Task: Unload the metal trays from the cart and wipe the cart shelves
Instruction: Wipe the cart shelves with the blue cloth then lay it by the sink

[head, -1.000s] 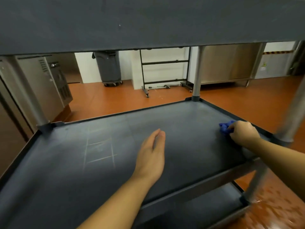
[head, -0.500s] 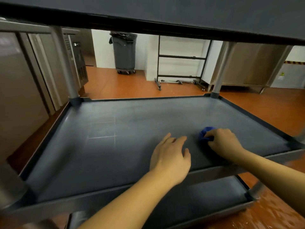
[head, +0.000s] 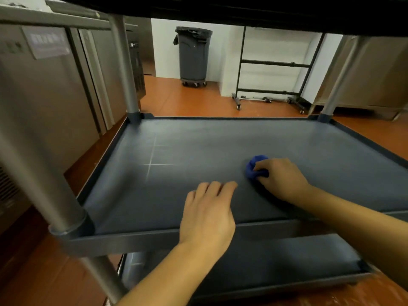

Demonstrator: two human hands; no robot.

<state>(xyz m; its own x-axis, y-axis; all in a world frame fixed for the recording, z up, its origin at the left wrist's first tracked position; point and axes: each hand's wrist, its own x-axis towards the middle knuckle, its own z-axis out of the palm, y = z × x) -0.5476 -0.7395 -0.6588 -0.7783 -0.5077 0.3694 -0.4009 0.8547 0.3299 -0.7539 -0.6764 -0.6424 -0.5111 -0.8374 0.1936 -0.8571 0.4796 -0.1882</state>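
Three shelves of the cart are in sight: the top shelf (head: pixel 220 7) is a dark band overhead, the middle shelf (head: pixel 220 142) lies straight in front of me, and the bottom shelf (head: pixel 276 261) shows below its front rim. My right grip (head: pixel 280 177) is curled tight round a balled-up blue cloth (head: pixel 254 165) and presses it onto the middle shelf, right of centre and nearer the front rim than the back. My left grip (head: pixel 207 215) has hold of nothing; it lies palm down with the fingers relaxed, fingertips on the shelf surface near the cloth but apart from it, and the wrist crossing the front rim. Pale scratch lines (head: pixel 152 164) cross each other on the left half of the shelf. A grey metal post (head: pixel 125 69) rises from the far left corner. Beyond the cart, on the orange floor (head: pixel 187 100), a grey wheeled bin (head: pixel 193 54) stands against the white wall with a black rack (head: pixel 273 62) to its right, and steel cabinets (head: pixel 44 96) line the left side
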